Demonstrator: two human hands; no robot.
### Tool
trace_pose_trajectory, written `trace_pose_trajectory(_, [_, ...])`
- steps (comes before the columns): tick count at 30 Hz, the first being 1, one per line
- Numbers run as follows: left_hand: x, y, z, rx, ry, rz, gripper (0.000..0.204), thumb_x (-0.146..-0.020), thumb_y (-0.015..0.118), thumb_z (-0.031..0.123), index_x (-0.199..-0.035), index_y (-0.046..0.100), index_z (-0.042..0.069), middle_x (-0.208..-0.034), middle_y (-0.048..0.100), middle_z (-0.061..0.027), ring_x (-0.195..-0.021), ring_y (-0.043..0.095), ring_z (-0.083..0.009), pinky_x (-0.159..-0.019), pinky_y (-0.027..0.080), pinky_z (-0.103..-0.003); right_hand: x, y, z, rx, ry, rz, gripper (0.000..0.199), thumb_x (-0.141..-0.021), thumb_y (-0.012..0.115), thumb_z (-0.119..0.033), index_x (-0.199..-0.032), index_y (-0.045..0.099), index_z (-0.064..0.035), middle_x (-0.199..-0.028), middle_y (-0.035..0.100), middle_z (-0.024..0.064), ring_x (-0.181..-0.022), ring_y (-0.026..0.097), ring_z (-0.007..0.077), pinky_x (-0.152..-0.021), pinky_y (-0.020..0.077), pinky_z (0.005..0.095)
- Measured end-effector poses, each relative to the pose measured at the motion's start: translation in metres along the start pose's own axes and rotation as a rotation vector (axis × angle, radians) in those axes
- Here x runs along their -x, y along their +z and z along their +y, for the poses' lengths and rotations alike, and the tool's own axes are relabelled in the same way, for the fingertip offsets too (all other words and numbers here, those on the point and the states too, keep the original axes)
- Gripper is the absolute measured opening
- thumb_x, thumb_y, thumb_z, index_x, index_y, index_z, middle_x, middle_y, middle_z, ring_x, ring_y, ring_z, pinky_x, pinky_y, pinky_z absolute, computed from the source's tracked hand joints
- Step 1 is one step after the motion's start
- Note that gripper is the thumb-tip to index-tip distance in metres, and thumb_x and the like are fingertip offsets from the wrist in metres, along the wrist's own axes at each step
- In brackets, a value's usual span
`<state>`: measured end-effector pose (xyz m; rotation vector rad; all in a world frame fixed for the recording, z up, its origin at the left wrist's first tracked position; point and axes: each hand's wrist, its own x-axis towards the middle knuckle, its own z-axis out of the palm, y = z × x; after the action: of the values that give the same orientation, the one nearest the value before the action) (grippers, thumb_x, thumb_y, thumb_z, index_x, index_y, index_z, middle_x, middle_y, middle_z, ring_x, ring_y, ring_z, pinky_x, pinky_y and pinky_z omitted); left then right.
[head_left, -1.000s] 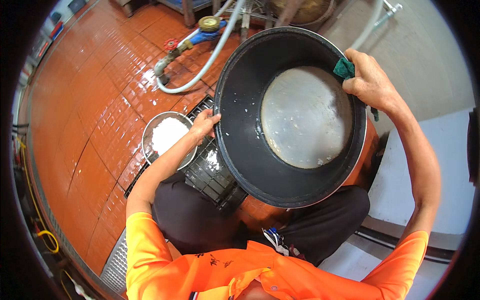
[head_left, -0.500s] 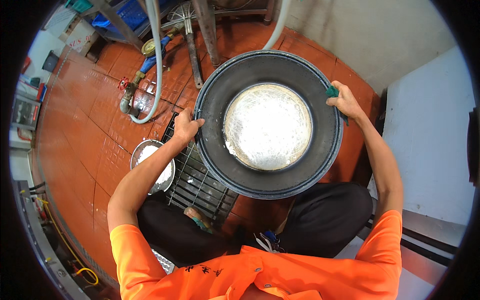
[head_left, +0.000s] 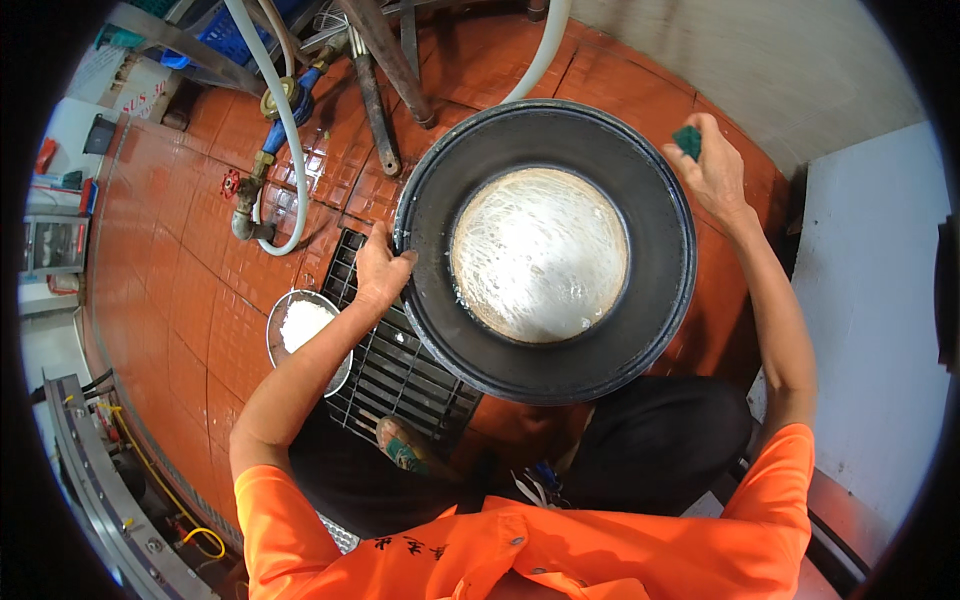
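A large round pot [head_left: 655,290] with dark grey walls and a shiny, scratched metal bottom is in front of me, its inside facing up at me. White bits cling to its inner left side. My left hand [head_left: 382,268] grips the left rim, thumb over the edge. Off the rim at the upper right, my right hand [head_left: 718,170] pinches a green scouring pad [head_left: 687,141]. Beside my left forearm, a round strainer [head_left: 278,325] on the floor holds a white mass [head_left: 304,323].
A black floor grate [head_left: 385,375] runs under my left arm. Ahead left are a pipe with a red valve [head_left: 243,200], a pale hose [head_left: 300,180] and a long-handled wire skimmer [head_left: 375,115] by a metal leg. A pale panel [head_left: 870,300] stands at the right.
My right hand has come off the pot's right rim and lifted up and outward with the scouring pad. My left hand keeps its grip on the rim.
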<state>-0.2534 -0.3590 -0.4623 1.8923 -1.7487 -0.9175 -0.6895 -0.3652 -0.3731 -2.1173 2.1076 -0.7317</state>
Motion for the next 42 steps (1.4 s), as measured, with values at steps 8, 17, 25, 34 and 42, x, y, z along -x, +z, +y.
trace_pose_trajectory(8, [-0.01, 0.019, 0.011, -0.071, 0.108, 0.103, 0.037, -0.072, 0.056, 0.003, -0.106, 0.042, -0.004, -0.076, 0.058, -0.0289, -0.076, 0.058, -0.0466, -0.069, 0.045, -0.049, 0.016, 0.148, -0.049, -0.08, -0.308, -0.519, 0.045, -0.077, 0.069, -0.025, -0.117, 0.053, -0.0119, -0.117, 0.052, 0.0138, -0.108, 0.05, 0.0309, -0.085, 0.0451, 0.0408])
trace_pose_trajectory(17, [-0.007, 0.026, 0.002, -0.023, 0.215, 0.188, 0.04, -0.074, 0.06, 0.004, -0.11, 0.045, -0.003, -0.057, 0.049, -0.0182, -0.053, 0.052, -0.0362, -0.053, 0.039, -0.043, 0.083, 0.241, -0.076, 0.094, -0.278, -0.307, 0.017, -0.074, 0.06, -0.007, -0.09, 0.057, -0.0087, -0.084, 0.054, 0.0087, -0.078, 0.057, 0.0239, -0.065, 0.0511, 0.0384])
trace_pose_trajectory(25, [-0.006, 0.024, 0.002, 0.001, 0.195, 0.13, 0.045, -0.074, 0.061, 0.001, -0.115, 0.043, -0.004, -0.058, 0.046, -0.0162, -0.051, 0.048, -0.0332, -0.05, 0.037, -0.042, 0.035, 0.271, -0.036, 0.427, -0.063, -0.212, 0.004, -0.078, 0.053, -0.009, -0.081, 0.055, -0.0071, -0.062, 0.059, 0.005, -0.046, 0.054, 0.019, -0.041, 0.0429, 0.0365])
trace_pose_trajectory(34, [0.004, 0.021, -0.007, 0.012, 0.236, 0.122, 0.049, -0.076, 0.06, 0.0, -0.12, 0.04, -0.004, -0.068, 0.052, -0.0209, -0.061, 0.054, -0.0383, -0.055, 0.04, -0.043, 0.037, 0.275, -0.099, 0.137, -0.065, -0.596, 0.024, -0.082, 0.05, -0.015, -0.103, 0.055, -0.0035, -0.078, 0.063, 0.0159, -0.065, 0.064, 0.0259, -0.05, 0.048, 0.0454])
trace_pose_trajectory(42, [-0.005, 0.036, -0.006, 0.088, 0.345, 0.208, 0.049, -0.075, 0.061, 0.0, -0.119, 0.041, -0.004, -0.061, 0.046, -0.0165, -0.054, 0.047, -0.0352, -0.052, 0.037, -0.042, 0.084, 0.299, -0.104, -0.036, -0.375, -0.185, 0.018, -0.077, 0.054, -0.008, -0.094, 0.054, -0.0024, -0.07, 0.062, 0.0094, -0.059, 0.062, 0.0266, -0.048, 0.0464, 0.0479])
